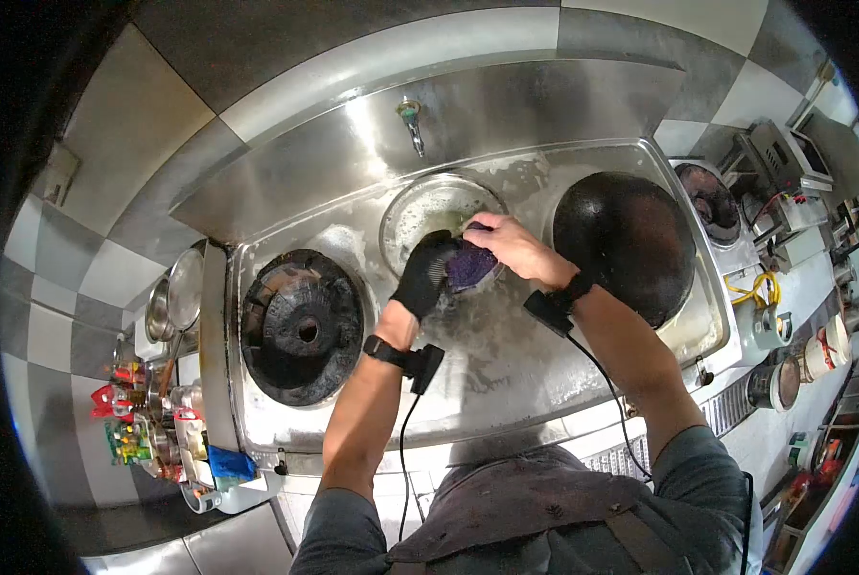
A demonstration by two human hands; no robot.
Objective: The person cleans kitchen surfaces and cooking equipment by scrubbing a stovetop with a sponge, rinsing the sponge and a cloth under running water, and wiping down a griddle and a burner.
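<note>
A dark purple cloth (pixel 469 266) is bunched between my two hands over the near rim of a round metal basin (pixel 387 228). Whitish foamy liquid shows inside the basin. My left hand (pixel 427 273), in a black glove, is closed on the cloth's left side. My right hand (pixel 514 247), bare, pinches the upper right part of the cloth with bent fingers. Some fingertips are hidden in the folds. Each wrist carries a black strap with a small box and a cable.
A blackened burner (pixel 305 369) sits left on the wet steel stove top (pixel 487 383). A large dark wok (pixel 626 244) is at the right. Above the basin a tap (pixel 410 125) juts from the backsplash. Bottles (pixel 132 441) and pans (pixel 175 297) stand far left.
</note>
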